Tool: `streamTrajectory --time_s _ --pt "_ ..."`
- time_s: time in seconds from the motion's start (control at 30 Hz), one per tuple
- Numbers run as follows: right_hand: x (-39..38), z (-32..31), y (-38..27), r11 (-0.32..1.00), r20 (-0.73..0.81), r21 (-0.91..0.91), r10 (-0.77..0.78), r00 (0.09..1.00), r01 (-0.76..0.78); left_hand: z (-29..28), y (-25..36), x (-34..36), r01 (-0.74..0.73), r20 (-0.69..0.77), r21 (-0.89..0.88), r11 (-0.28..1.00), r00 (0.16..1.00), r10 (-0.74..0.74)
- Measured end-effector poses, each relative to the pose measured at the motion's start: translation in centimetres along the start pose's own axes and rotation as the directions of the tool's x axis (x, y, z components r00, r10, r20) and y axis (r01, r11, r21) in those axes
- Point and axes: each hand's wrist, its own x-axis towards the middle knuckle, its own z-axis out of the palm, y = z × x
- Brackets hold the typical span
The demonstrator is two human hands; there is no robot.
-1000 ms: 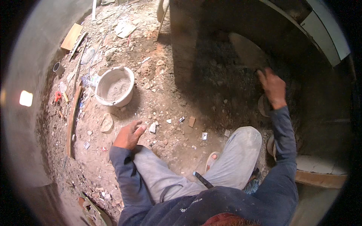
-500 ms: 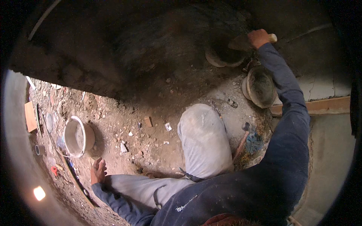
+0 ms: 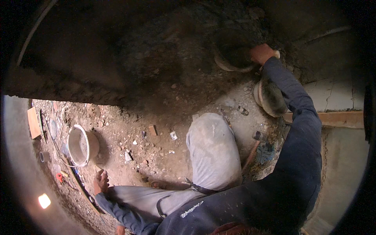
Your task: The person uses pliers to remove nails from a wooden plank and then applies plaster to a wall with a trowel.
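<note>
At the upper right, my right hand (image 3: 263,54) is closed round a trowel's pale handle (image 3: 277,54). Its blade is lost in shadow over a dark round basin (image 3: 235,68), whose near rim catches some light. Just below my right wrist stands a second round tub (image 3: 270,98), partly covered by my sleeve. My left hand (image 3: 101,182) hovers by my bent left knee at the lower left, fingers loosely bent and apart, with nothing seen in them. Near it stands a whitish bucket (image 3: 88,147) with a handle.
Rubble and small stones cover the dirt floor (image 3: 117,156). A dark wall (image 3: 117,58) fills the top. At right is a wooden strip (image 3: 340,119); a hammer-like tool (image 3: 250,154) and blue scrap (image 3: 266,152) lie beside my right knee. At left are a board (image 3: 34,122) and a grey pipe (image 3: 44,156).
My right hand has moved down and slightly left with the trowel, whose blade has gone from sight by the basin. My left hand has stayed almost in place. The whole view has shifted slightly.
</note>
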Motion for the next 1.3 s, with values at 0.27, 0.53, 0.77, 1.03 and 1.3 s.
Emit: streamTrajectory --time_s 0.27,0.53,0.77,1.03,1.3 --pt "7.1 6.3 0.4 0.974 -0.015 0.146 0.175 0.984 -0.171 1.1 0.3 2.0 -0.072 0.011 0.003 0.997 0.997 0.072" --pt "9.7 8.4 4.3 0.969 -0.064 -0.061 0.233 0.970 -0.237 -0.4 -2.0 2.0 -0.017 -0.063 0.110 0.994 0.998 0.024" --pt "1.9 3.6 1.0 0.895 0.023 0.443 -0.064 0.998 0.047 -0.2 -0.9 -0.7 -0.061 -0.034 0.049 0.997 0.997 0.063" --pt "-3.7 6.5 -0.4 0.117 0.203 0.973 -0.020 0.979 -0.199 0.7 -1.9 3.2 -0.225 -0.081 0.238 0.945 0.965 0.250" --pt "-0.4 9.0 -1.0 0.603 -0.255 0.793 0.196 0.947 0.088 2.0 0.5 -0.4 -0.259 -0.143 0.283 0.923 0.941 0.308"
